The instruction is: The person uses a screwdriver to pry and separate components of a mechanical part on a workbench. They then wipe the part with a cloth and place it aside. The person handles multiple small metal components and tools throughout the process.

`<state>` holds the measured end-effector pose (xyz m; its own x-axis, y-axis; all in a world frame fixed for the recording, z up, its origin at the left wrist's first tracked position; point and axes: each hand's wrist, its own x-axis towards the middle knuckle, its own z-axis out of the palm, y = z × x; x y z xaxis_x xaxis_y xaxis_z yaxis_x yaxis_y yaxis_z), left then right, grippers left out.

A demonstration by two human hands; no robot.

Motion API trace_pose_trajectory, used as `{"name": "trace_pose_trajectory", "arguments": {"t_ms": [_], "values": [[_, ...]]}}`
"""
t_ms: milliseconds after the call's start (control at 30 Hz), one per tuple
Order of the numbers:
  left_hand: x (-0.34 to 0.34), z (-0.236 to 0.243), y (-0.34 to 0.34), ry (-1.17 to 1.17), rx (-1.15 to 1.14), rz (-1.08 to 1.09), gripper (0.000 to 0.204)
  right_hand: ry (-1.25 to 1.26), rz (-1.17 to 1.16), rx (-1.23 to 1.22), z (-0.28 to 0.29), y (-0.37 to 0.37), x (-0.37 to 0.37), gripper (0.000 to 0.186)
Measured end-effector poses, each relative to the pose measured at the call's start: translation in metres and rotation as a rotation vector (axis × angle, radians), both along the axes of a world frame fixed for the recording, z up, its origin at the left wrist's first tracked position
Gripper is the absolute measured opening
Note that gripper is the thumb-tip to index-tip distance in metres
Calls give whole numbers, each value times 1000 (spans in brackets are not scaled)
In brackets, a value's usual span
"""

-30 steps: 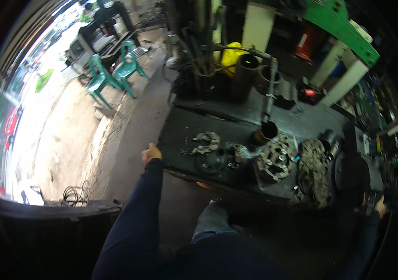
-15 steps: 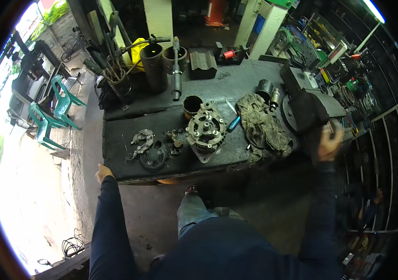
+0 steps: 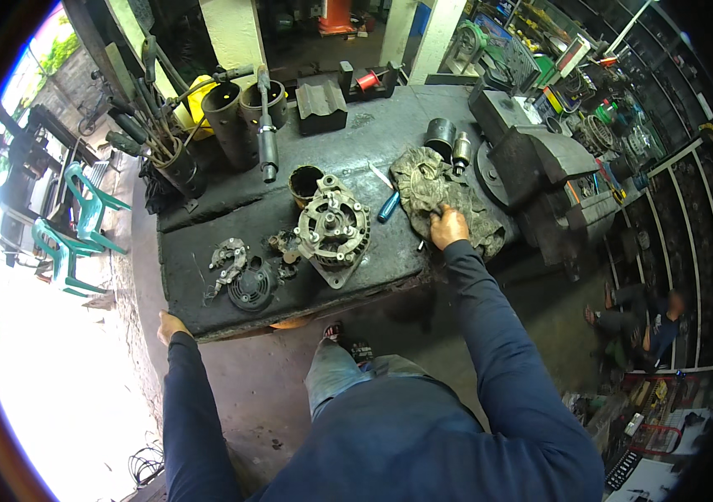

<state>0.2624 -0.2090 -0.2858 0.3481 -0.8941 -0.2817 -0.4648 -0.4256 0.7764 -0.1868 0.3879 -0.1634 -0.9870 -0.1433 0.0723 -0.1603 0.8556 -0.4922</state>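
My right hand is closed on the front part of a crumpled, grease-stained rag at the right of the workbench. My left hand grips the bench's near left corner, its fingers curled at the edge. Between my hands an alternator stands on the bench, its round metal housing facing up. Left of it lie a round slotted black cover, a curved metal bracket-like part and a small dark part. A blue-handled tool lies between the alternator and the rag.
A large bench vise stands right of the rag, near a black cylinder and a metal shaft part. Metal pots with long tools line the far left. Green chairs stand off to the left; a person sits at the right.
My right hand has moved left from beside the vise and taken hold of the rag. My left hand stays at the bench corner. The view has shifted to the right.
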Motion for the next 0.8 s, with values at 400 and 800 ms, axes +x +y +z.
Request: {"name": "trace_pose_trajectory", "arguments": {"t_ms": [400, 800], "values": [[-73, 291, 279, 573, -277, -1189, 29, -446, 253, -1554, 141, 15, 8, 48], [-310, 207, 448, 1120, 1038, -795, 37, -1187, 370, -1517, 95, 29, 102, 78]]}}
